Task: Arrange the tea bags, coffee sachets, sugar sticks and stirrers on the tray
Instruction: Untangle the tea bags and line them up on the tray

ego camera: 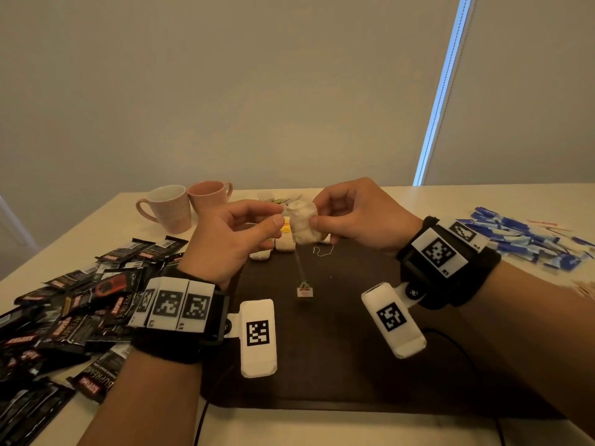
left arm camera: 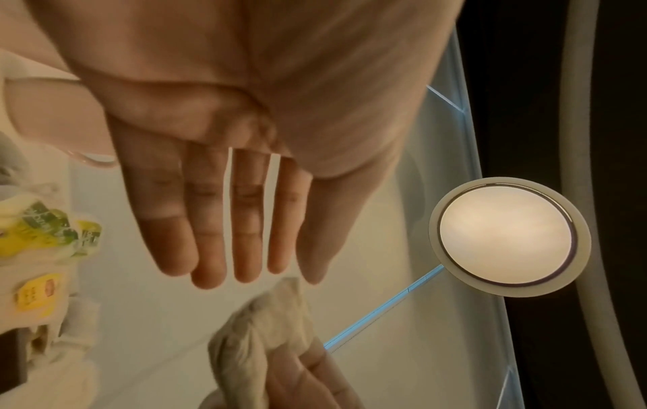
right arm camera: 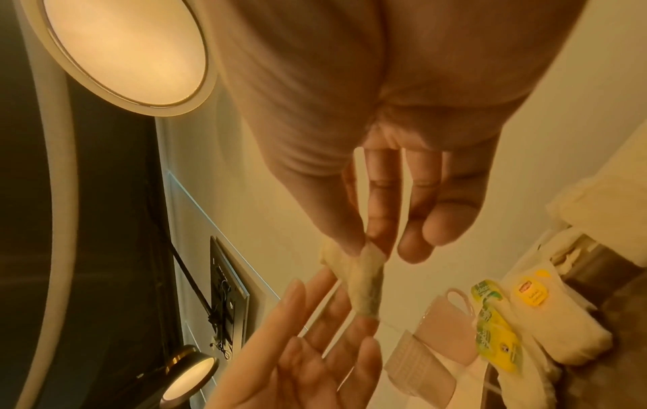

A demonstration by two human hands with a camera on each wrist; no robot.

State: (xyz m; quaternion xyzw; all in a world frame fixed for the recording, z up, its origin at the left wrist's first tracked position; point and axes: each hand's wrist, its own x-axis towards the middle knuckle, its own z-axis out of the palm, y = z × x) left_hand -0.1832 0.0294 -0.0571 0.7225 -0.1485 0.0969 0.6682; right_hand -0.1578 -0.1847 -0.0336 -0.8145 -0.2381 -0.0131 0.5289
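Observation:
Above the dark tray (ego camera: 354,349) my right hand (ego camera: 317,214) pinches a white tea bag (ego camera: 302,225) between thumb and fingers. Its string hangs down to a small tag (ego camera: 304,289). My left hand (ego camera: 278,214) is at the bag's left edge; in the left wrist view its fingers (left arm camera: 210,249) are straight, with the tips just short of the tea bag (left arm camera: 266,326). In the right wrist view the tea bag (right arm camera: 367,282) hangs from my fingertips. More tea bags (ego camera: 285,244) lie along the tray's far edge. Black coffee sachets (ego camera: 80,310) are heaped on the left and blue sugar sticks (ego camera: 528,239) on the right.
Two pink mugs (ego camera: 167,207) stand at the back left of the table. A loose string (ego camera: 322,251) lies on the tray. Pale wooden sticks (ego camera: 584,289) show at the right edge. A black cable (ego camera: 203,420) runs off the tray's front left corner.

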